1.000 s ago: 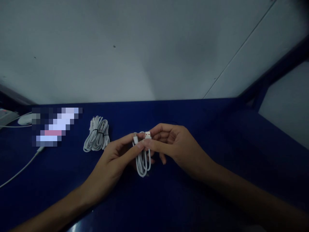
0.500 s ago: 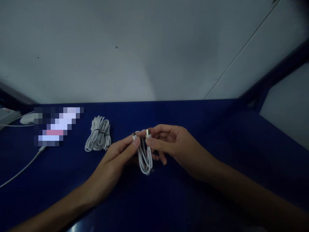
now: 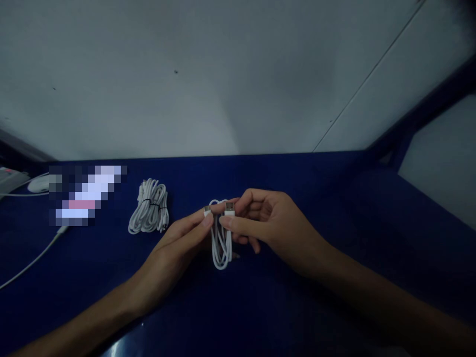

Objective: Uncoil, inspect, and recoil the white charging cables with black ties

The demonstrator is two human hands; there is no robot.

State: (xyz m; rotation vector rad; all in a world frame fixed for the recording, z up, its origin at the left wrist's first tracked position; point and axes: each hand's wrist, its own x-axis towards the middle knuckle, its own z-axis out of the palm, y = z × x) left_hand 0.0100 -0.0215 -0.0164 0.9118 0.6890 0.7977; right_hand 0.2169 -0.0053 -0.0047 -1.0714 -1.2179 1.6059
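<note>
**Cable pinched at both plugs**

Grip of the left hand [image 3: 174,250]: thumb and forefinger are closed on the small plug [image 3: 207,211] at 1 end of a white cable [image 3: 221,243]. Grip of the right hand [image 3: 271,225]: thumb and forefinger are clamped just under the USB plug [image 3: 229,208] at the other end. Its metal tip points up, and the other fingers curl loosely toward the palm.

The 2 plugs stand side by side, nearly touching, and the fingertips of both hands meet there. Below them the cable hangs in several long folded loops. The lowest bend reaches down to the surface [image 3: 316,297] or just above it; I cannot tell whether it touches. Both forearms come in from the near edge, low over the dark blue surface.

To the left of the left hand, well apart from it, a coiled bundle [image 3: 149,208] of white cable lies on the surface, cinched round its middle by a thin dark tie. Farther left is a blurred-out patch, and a loose white cord [image 3: 29,263] runs from below it toward the left edge. Behind the surface rises a plain pale wall [image 3: 223,74].
</note>
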